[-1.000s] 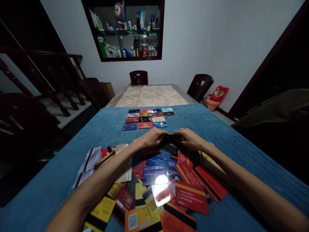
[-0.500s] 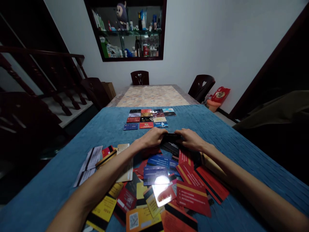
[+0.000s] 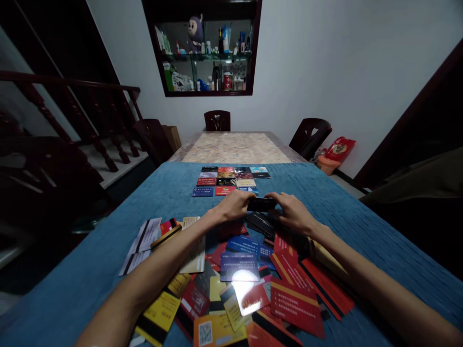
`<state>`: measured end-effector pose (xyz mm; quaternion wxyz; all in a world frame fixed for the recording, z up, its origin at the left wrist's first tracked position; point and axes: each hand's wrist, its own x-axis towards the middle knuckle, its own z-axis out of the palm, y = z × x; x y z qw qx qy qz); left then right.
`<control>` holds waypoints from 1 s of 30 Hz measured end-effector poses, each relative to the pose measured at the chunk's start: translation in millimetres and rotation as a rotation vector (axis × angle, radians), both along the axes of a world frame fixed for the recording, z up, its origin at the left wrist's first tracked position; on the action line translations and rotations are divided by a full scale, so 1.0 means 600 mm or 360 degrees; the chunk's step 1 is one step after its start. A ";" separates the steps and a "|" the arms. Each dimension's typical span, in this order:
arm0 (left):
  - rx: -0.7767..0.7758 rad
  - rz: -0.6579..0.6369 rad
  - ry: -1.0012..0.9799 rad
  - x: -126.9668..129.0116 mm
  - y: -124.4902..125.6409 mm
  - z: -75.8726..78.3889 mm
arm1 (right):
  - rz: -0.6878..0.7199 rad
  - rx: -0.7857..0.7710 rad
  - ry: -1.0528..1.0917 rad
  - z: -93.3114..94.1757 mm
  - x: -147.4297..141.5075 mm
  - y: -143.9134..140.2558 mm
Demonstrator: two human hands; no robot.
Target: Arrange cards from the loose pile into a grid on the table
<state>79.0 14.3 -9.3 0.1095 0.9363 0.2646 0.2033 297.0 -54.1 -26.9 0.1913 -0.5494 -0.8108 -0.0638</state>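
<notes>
Both of my hands hold one dark card (image 3: 261, 204) by its ends, just above the blue cloth (image 3: 162, 202). My left hand (image 3: 233, 205) grips its left end and my right hand (image 3: 292, 212) its right end. Just beyond the card lies a neat grid of cards (image 3: 226, 181) in rows. Under and in front of my hands spreads a loose heap of cards (image 3: 246, 274) in red, blue, yellow and black, overlapping each other. A bright glare spot sits on one card in the heap.
The blue cloth covers the near part of a long table; its far part (image 3: 235, 147) shows a pale patterned top. Dark chairs (image 3: 217, 120) stand around it. A wall cabinet (image 3: 204, 48) holds bottles and a plush toy. A stair railing (image 3: 72, 111) runs on the left.
My hands have carried the dark card a little farther from me, closer to the rows of laid-out cards. The view has shifted slightly.
</notes>
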 end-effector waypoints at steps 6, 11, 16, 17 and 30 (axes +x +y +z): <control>0.0092 0.0047 -0.0131 -0.005 0.008 0.006 | 0.0060 0.0432 -0.0058 -0.016 -0.003 0.006; 0.0153 0.0063 -0.0165 -0.008 0.011 0.015 | 0.0090 0.0611 -0.0135 -0.015 -0.008 0.004; 0.0202 0.0022 -0.0217 -0.015 0.012 0.026 | 0.0078 0.0769 -0.0202 -0.011 -0.013 0.000; 0.0206 0.0024 -0.0215 -0.016 0.012 0.029 | 0.0073 0.0803 -0.0203 -0.010 -0.014 0.000; 0.0210 -0.0015 -0.0204 -0.025 0.000 0.045 | 0.0039 0.1045 -0.0158 0.008 -0.029 -0.010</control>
